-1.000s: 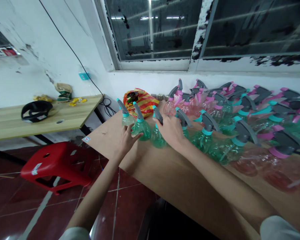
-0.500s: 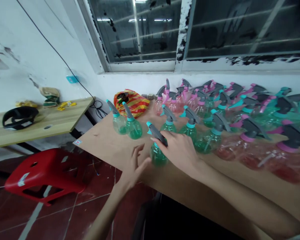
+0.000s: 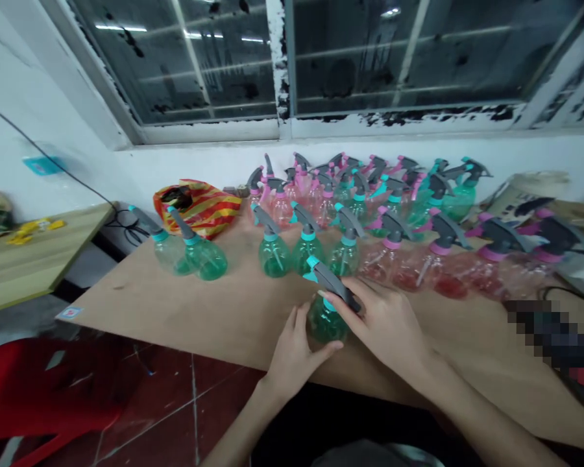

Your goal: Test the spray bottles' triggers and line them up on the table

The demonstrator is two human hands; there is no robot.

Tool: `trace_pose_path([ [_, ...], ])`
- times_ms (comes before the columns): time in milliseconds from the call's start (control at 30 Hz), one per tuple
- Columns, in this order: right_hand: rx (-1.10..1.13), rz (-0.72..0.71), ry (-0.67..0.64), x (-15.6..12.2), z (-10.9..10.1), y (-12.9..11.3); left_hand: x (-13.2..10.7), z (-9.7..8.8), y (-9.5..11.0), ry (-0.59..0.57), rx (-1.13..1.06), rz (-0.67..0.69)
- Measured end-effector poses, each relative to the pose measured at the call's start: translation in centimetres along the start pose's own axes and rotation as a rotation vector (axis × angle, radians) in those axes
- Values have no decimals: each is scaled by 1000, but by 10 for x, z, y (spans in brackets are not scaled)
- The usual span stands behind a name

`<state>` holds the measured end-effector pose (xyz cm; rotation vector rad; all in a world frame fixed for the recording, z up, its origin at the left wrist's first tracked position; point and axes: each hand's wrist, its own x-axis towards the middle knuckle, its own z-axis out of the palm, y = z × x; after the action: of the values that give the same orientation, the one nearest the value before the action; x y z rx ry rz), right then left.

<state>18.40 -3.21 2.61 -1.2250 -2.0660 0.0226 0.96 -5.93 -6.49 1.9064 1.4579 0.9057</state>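
A green spray bottle (image 3: 325, 324) with a grey and turquoise trigger head stands near the front edge of the table, slightly tilted in view. My right hand (image 3: 382, 318) grips its spray head from the right, fingers wrapped round the grey top. Around the lower left of the clear green body curls my left hand (image 3: 299, 350), its thumb across the front and its fingers against the side. Just behind is a row of green spray bottles (image 3: 274, 255), continued to the right by pink spray bottles (image 3: 411, 266).
Two green spray bottles (image 3: 209, 259) stand apart on the left of the brown table (image 3: 141, 298). A red-and-yellow striped bag (image 3: 209, 211) lies behind them. More bottles crowd along the wall under the window. A red stool (image 3: 24, 395) stands at lower left.
My view has swung to the right. My left hand, apart from the bottle before, has closed round its body. My right hand keeps its grip on the spray head.
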Motion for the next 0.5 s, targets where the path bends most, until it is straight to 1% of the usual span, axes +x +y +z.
trace_pose_path([
  [100,100,75,-2,-14,-7,18,6,13,10,-28,-27,17],
  [167,185,135,-12,-24,-7,29,8,22,17,-51,-54,35],
  [267,271,235,37,-38,-5,42,8,35,27,-119,-76,46],
  [367,373,296,83,-46,-4,50,7,48,36,-169,-83,49],
  [500,513,319,75,-49,-9,56,4,64,42,-175,-115,82],
])
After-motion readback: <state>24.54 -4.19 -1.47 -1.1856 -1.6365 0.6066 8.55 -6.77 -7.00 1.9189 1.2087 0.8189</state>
